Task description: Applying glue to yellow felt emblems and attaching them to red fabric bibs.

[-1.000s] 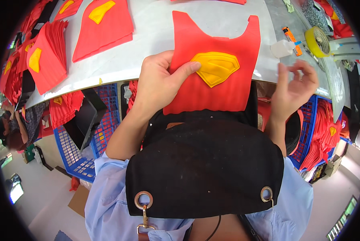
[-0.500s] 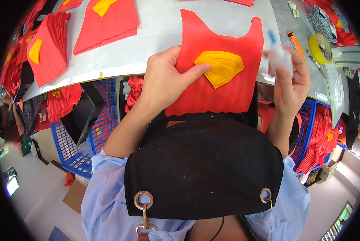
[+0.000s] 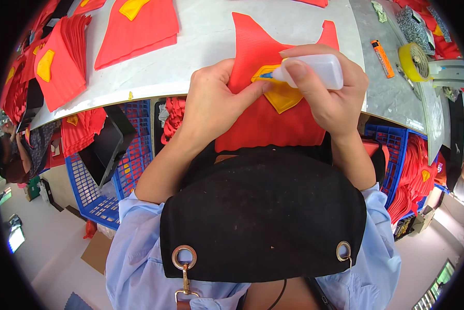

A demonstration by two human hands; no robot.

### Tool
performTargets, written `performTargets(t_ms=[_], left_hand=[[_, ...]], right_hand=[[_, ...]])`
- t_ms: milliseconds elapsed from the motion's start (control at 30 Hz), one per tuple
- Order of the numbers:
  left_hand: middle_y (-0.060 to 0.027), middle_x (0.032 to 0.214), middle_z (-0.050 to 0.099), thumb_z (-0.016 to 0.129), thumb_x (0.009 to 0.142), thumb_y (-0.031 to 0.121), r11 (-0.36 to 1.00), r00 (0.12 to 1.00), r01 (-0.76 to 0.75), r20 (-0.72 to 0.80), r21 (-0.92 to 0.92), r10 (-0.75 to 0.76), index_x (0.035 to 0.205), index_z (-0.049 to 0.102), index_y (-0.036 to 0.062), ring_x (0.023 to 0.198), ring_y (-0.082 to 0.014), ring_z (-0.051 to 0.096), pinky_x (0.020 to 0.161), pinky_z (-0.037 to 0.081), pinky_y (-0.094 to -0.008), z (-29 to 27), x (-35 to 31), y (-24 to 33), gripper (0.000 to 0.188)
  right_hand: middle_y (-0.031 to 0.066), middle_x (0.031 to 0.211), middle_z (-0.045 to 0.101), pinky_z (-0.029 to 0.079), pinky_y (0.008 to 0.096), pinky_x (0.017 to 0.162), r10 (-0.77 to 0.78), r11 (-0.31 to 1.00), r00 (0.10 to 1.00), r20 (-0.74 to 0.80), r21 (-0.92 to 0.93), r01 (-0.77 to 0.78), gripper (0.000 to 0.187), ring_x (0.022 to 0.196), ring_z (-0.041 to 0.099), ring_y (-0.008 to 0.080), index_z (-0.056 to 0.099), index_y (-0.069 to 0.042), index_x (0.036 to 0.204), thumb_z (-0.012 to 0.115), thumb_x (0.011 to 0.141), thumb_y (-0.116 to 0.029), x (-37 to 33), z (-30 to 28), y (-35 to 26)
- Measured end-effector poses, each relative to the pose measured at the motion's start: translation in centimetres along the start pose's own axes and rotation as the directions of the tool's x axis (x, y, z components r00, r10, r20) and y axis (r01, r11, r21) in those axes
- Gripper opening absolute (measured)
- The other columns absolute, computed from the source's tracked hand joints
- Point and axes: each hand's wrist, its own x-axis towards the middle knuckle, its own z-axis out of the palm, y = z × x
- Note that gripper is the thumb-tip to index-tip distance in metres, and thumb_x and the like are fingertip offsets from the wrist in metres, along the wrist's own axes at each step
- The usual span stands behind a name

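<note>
A red ribbed fabric piece [image 3: 273, 126] with a curved neckline lies in front of me, over the table's near edge. On it is a yellow shield-shaped patch [image 3: 282, 102]. My left hand [image 3: 211, 98] grips the piece by its left side, with the thumb pressing on the patch's left corner. In my right hand [image 3: 340, 101] is a translucent white squeeze bottle [image 3: 322, 71], tilted almost level. Its thin blue nozzle [image 3: 266, 75] points left at the patch's upper left, beside my left thumb. Whether the tip touches the fabric I cannot tell. My right hand covers part of the patch.
Red fabric stacks [image 3: 66, 57] with yellow patches lie at the table's left. An orange cutter [image 3: 382, 58] and a yellow tape roll [image 3: 414, 61] are on the right. Blue plastic baskets [image 3: 95, 199] stand below both sides. A person works at far left.
My right hand has moved left with the bottle, tipping it from upright to nearly level and bringing its nozzle to the patch. My left hand stays on the fabric piece.
</note>
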Motion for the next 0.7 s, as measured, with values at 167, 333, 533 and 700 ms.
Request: performTargets(t_ms=[167,333,533,700], left_hand=[[-0.0121,0.078,0.069,0.074,0.075,0.017,1.000,1.000,0.006,0.003,-0.001,-0.006,0.093,0.064,-0.0037,0.068,-0.0146,0.066,0.061,0.051,-0.0262,0.1,0.0,0.0,0.029],[-0.0125,0.079,0.069,0.074,0.075,0.016,0.999,0.999,0.041,0.018,0.007,-0.041,0.093,0.064,-0.0041,0.068,-0.0149,0.066,0.061,0.052,-0.0261,0.1,0.1,0.5,0.029],[-0.0116,0.084,0.069,0.072,0.076,0.013,0.996,0.998,0.067,0.024,-0.052,-0.066,0.096,0.063,-0.0054,0.072,-0.0142,0.066,0.064,0.052,-0.0257,0.4,0.0,0.7,0.028],[-0.0098,0.086,0.069,0.071,0.078,0.010,0.988,0.994,0.112,0.028,-0.108,-0.110,0.098,0.062,-0.0063,0.076,-0.0121,0.064,0.067,0.052,-0.0250,0.6,-0.1,1.3,0.027]], right_hand=[[0.0051,0.076,0.066,0.046,0.0205,0.058,-0.057,0.997,0.998,-0.024,-0.059,0.056,0.017,0.068,0.061,0.0093,0.066,0.002,0.088,0.065,0.084,-0.014,0.1,0.2,0.5],[0.0070,0.070,0.067,0.049,0.0203,0.055,-0.018,0.999,0.982,-0.188,-0.035,0.012,0.016,0.062,0.065,0.0111,0.066,0.000,0.083,0.070,0.079,-0.014,-0.5,-0.6,0.9],[0.0081,0.072,0.066,0.049,0.0210,0.057,0.089,0.994,0.952,-0.292,-0.034,-0.103,0.015,0.065,0.064,0.0123,0.067,0.001,0.086,0.069,0.080,-0.013,-3.0,-2.5,1.9],[0.0065,0.077,0.064,0.041,0.0187,0.055,0.053,0.993,0.936,-0.348,-0.083,-0.087,0.020,0.062,0.056,0.0084,0.067,0.002,0.092,0.062,0.086,-0.016,-5.3,-4.0,2.8]])
